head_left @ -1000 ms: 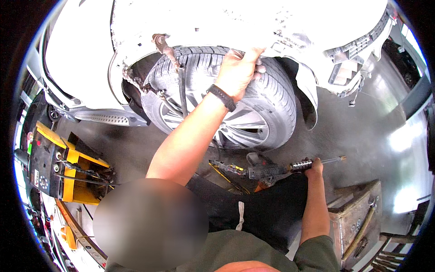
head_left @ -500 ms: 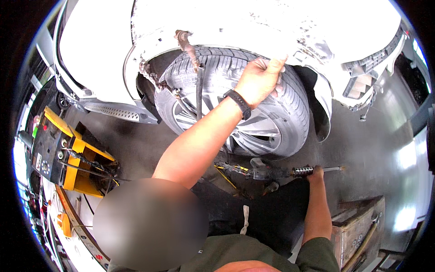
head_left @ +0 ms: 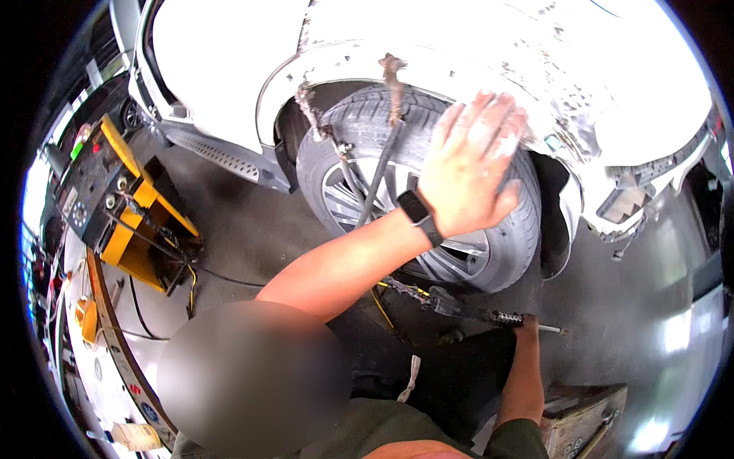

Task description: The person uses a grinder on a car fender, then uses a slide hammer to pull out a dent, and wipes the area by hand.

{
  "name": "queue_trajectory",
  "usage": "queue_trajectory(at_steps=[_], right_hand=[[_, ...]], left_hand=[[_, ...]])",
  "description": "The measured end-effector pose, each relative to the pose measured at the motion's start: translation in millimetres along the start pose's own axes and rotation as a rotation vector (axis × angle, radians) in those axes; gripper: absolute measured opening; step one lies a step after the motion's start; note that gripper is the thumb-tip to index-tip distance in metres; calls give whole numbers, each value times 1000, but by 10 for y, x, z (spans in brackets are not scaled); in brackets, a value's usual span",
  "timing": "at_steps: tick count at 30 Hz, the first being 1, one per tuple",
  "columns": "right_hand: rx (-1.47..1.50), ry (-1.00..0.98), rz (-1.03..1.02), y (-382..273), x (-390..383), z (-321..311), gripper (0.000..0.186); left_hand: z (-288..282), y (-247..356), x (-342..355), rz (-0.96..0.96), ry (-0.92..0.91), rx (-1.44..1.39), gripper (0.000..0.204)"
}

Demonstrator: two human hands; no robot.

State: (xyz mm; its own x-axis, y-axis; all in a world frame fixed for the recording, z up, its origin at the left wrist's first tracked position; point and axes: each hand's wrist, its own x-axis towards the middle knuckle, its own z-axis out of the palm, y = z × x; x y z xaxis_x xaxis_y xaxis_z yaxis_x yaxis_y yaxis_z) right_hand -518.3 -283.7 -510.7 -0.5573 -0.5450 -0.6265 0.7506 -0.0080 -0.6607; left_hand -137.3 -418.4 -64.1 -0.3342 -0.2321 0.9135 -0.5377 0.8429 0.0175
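Observation:
My left hand (head_left: 472, 168), with a black watch (head_left: 417, 214) on the wrist, is raised flat with its fingers spread. It hovers at or just in front of the white car's fender edge, over the top of the tyre (head_left: 508, 252); I cannot tell whether it touches. Down low on the right, my right hand (head_left: 527, 324) is closed round the rear of a black dent puller gun (head_left: 468, 307), with a spring and a thin metal rod. Two rusty clamps, one upright (head_left: 392, 73) and one further left (head_left: 309, 107), sit at the wheel arch lip, with cables hanging across the wheel.
A black and yellow machine (head_left: 115, 203) with knobs and cables stands at the left. Near my right side is a worn wooden box (head_left: 585, 417). A white bench with a brown edge (head_left: 126, 348) lies at the lower left. The car's front bumper (head_left: 638, 199) is partly open.
My left hand has turned from a bent grip near the fender edge to a flat, spread palm. The view has shifted, and the right hand still holds the dent puller gun.

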Motion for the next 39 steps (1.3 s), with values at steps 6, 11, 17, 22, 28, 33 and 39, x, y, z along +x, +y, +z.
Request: queue_trajectory(at_steps=[6,11,17,22,28,33,39], right_hand=[[-67,-50,-31,-59,17,-27,29],[-78,-138,-64,-43,141,-249,31],[-918,-356,-359,112,655,-713,30],[-2134,-334,-1287,-352,1110,-1198,29],[-1309,-520,-602,322,969,-1427,31],[-1783,-451,-463,647,737,-1423,33],[-1975,-389,-358,279,278,-1332,31]], left_hand=[[158,-157,-8,-17,-187,83,98],[83,-231,-37,28,-282,123,99],[104,-426,72,147,-425,178,88],[-6,-455,125,79,-278,267,88],[110,-440,-66,-5,-240,251,96],[112,-458,-115,-34,-158,266,101],[425,-52,90,55,-174,175,99]])
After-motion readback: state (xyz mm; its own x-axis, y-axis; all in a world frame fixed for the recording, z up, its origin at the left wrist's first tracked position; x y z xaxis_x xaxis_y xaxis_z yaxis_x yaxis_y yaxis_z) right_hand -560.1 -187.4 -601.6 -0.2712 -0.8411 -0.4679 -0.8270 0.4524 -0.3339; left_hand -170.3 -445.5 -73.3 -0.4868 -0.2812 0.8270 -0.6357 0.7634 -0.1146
